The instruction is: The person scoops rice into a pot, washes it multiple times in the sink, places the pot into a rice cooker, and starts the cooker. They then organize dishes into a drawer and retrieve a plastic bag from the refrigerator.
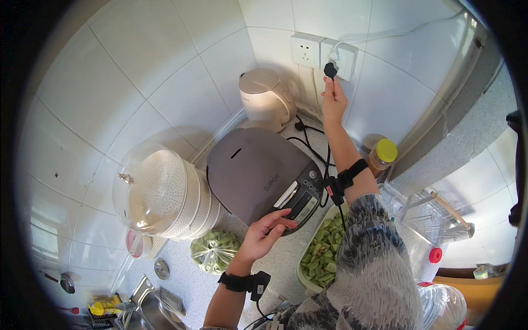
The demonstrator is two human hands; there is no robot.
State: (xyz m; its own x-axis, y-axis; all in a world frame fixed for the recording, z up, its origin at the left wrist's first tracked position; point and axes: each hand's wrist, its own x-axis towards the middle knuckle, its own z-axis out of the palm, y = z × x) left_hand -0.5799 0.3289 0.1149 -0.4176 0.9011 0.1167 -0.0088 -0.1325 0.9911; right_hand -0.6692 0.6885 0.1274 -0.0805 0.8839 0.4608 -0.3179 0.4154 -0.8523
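Up at the white wall socket [340,57], my right hand [335,101] pinches a black power plug [330,70] between thumb and fingers. The plug is at the front of the socket, below a white plug [334,54]; how far it is pushed in cannot be seen. My left hand [264,235] is at the front edge of a brown-grey Supor rice cooker [258,165], fingers apart and holding nothing. Its fingertips are beside the control panel [304,204]; whether they touch it is unclear. The cooker's lid is down.
A beige kettle [264,99] stands behind the cooker, with black cords [309,144] beside it. To the left are a stacked steamer basket [194,202] and a bag of green vegetables [215,251]. A tub of cut green beans [321,251] sits by my right sleeve, near a yellow-lidded jar [383,154].
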